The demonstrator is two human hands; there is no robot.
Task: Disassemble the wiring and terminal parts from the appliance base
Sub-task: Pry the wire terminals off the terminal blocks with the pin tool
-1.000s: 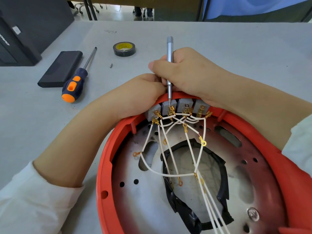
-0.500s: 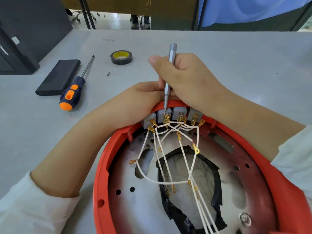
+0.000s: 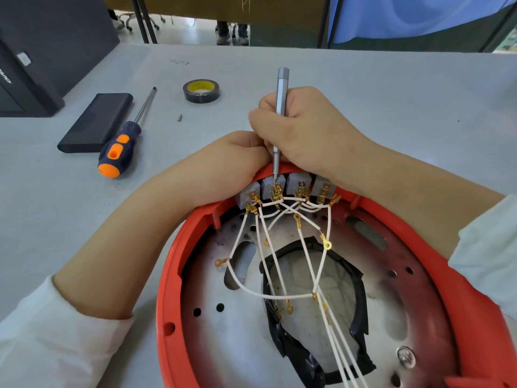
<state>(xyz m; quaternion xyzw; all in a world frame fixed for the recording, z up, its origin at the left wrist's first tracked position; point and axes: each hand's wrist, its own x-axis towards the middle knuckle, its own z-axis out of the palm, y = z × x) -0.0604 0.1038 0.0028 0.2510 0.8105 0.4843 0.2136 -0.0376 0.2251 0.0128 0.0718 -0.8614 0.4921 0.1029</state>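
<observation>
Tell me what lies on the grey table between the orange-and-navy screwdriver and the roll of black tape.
In the head view, one small loose screw or bit lies between the orange-and-navy screwdriver and the black tape roll; otherwise bare grey table.

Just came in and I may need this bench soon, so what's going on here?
A person is taking the wiring off a red appliance base. The right hand grips a slim silver screwdriver, its tip down at the second grey terminal block from the left. The left hand rests on the rim beside the blocks. White wires are still attached. An orange-handled screwdriver and a tape roll lie unused.
</observation>
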